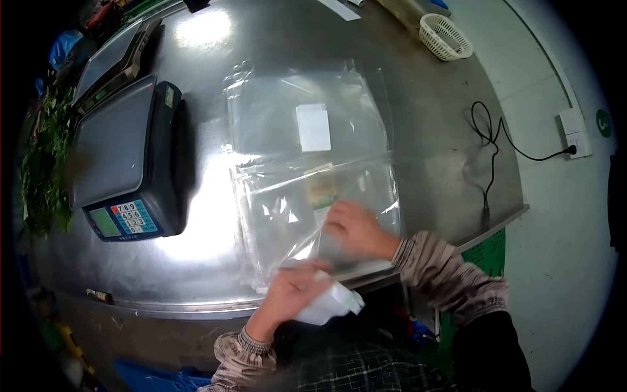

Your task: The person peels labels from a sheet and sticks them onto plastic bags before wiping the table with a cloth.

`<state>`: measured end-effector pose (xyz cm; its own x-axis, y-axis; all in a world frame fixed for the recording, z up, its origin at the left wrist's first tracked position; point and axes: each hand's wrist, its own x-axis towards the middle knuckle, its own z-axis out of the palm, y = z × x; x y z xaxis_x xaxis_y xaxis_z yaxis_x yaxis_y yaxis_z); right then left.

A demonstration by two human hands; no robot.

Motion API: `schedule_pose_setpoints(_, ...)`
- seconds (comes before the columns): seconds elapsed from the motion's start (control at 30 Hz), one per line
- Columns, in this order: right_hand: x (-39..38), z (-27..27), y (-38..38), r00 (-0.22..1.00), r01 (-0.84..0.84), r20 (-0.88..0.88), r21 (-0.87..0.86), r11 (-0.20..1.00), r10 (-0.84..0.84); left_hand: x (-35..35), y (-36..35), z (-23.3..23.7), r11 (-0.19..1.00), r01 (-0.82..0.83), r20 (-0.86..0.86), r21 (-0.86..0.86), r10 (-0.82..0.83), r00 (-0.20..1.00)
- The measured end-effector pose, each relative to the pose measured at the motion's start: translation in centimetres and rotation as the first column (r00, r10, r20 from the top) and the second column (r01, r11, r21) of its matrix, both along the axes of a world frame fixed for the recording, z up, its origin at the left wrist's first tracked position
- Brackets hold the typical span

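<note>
My left hand [289, 295] is closed around a white stack of paper labels [326, 304] at the table's front edge. My right hand [356, 228], its fingers curled together, is over the lower of the clear plastic bags [274, 215]. Beside its fingertips a small label with green and tan print [322, 198] shows at the bag; whether the fingers grip anything is hidden. Farther up, a plain white paper piece [315, 129] lies on the upper clear plastic bag [261, 111]. Both hands are slightly blurred.
Left of the bags stands a digital scale [117, 150], with a second scale [111, 62] behind it. Leafy greens [46, 163] line the far left. A white basket [445, 37] is at the back right. A black cable [494, 153] runs to a wall socket [573, 145].
</note>
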<state>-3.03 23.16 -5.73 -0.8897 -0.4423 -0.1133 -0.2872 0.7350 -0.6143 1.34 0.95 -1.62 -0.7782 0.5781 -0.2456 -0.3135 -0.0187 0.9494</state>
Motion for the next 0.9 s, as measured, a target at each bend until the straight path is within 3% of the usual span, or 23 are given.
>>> schedule_pose_setpoints(0.03, -0.5, 0.5, -0.2, 0.995, 0.049, 0.087, -0.016, 0.999, -0.047, 0.3, 0.0, 0.9, 0.992, 0.107, -0.095, 0.068, -0.101, 0.99)
schedule_pose_setpoints(0.07, -1.3, 1.1, -0.2, 0.983, 0.096, 0.162, -0.026, 0.995, -0.091, 0.2, 0.3, 1.7, 0.985, 0.17, -0.039, 0.031, -0.169, 0.985)
schedule_pose_setpoints(0.17, -2.5, 1.8, 0.2, 0.961, 0.078, 0.267, -0.033, 0.996, -0.066, -0.9, 0.8, 1.0, 0.994, 0.11, -0.106, -0.018, -0.112, 0.988)
schedule_pose_setpoints(0.27, -5.5, -0.2, 1.3, 0.997, -0.034, 0.056, -0.164, 0.986, 0.044, -0.5, 1.1, 1.1, 0.981, 0.19, -0.12, 0.031, -0.185, 0.975)
schedule_pose_setpoints(0.3, -6.6, 0.8, 1.2, 0.974, -0.005, 0.224, -0.154, 0.988, 0.04, -0.5, 1.1, 0.6, 0.976, 0.213, -0.137, 0.046, -0.205, 0.969)
schedule_pose_setpoints(0.37, -8.6, 4.2, 0.5, 0.841, 0.055, 0.54, -0.118, 0.991, 0.017, -0.9, 1.4, -0.7, 1.0, -0.023, -0.085, 0.011, 0.024, 0.996)
schedule_pose_setpoints(0.43, -11.6, 5.0, 0.6, 0.865, -0.126, 0.475, -0.112, 0.986, 0.164, -1.2, 1.5, -2.9, 0.984, -0.163, -0.053, -0.07, 0.159, 0.986)
schedule_pose_setpoints(0.47, -14.3, 3.9, 1.2, 0.982, -0.132, 0.105, -0.194, 0.972, 0.155, -1.2, 1.5, -4.3, 0.975, -0.183, -0.047, -0.128, 0.179, 0.983)
schedule_pose_setpoints(0.5, -18.5, 4.9, 1.9, 0.98, -0.042, -0.186, 0.131, 0.99, 0.067, -1.2, 1.5, -5.0, 0.962, -0.2, -0.041, -0.187, 0.196, 0.98)
schedule_pose_setpoints(0.53, -22.7, 6.0, 2.6, 0.901, 0.175, -0.433, 0.412, 0.894, 0.023, -1.1, 2.0, -4.3, 0.951, -0.245, -0.05, -0.187, 0.239, 0.97)
schedule_pose_setpoints(0.6, -26.4, 12.4, 1.8, 0.649, 0.561, -0.672, 0.107, 0.821, -0.356, -1.8, 2.3, -2.4, 0.93, -0.272, 0.114, -0.249, 0.307, 0.945)
schedule_pose_setpoints(0.63, -26.9, 14.3, 2.0, 0.575, 0.446, -0.733, -0.091, 0.89, -0.363, -1.5, 2.4, -2.0, 0.917, -0.282, 0.212, -0.283, 0.347, 0.914)
schedule_pose_setpoints(0.7, -21.7, 15.2, 0.9, 0.848, 0.147, -0.511, -0.024, 0.989, -0.139, -1.3, 2.1, -2.9, 0.93, -0.312, 0.186, -0.194, 0.347, 0.919)
schedule_pose_setpoints(0.73, -16.3, 15.5, 0.7, 0.955, 0.019, -0.295, -0.023, 1.0, -0.025, -1.7, 2.1, -3.2, 0.93, -0.339, 0.159, -0.139, 0.359, 0.92)
schedule_pose_setpoints(0.77, -11.8, 12.4, 1.2, 0.987, -0.093, -0.134, -0.02, 0.995, 0.089, -1.8, 2.1, -3.1, 0.934, -0.331, 0.17, -0.136, 0.351, 0.921)
schedule_pose_setpoints(0.8, -8.3, 12.3, 0.7, 0.959, -0.133, 0.255, 0.011, 0.991, 0.125, -1.8, 1.9, -2.9, 0.936, -0.326, 0.181, -0.137, 0.347, 0.92)
schedule_pose_setpoints(0.83, -5.6, 9.9, 1.0, 0.915, -0.207, 0.356, 0.012, 0.978, 0.19, -1.9, 1.8, -2.8, 0.937, -0.318, 0.192, -0.144, 0.341, 0.92)
schedule_pose_setpoints(0.9, -1.5, 7.4, 1.2, 0.939, -0.105, 0.319, -0.089, 0.991, 0.128, -1.9, 1.8, -2.6, 0.933, -0.316, 0.18, -0.171, 0.345, 0.921)
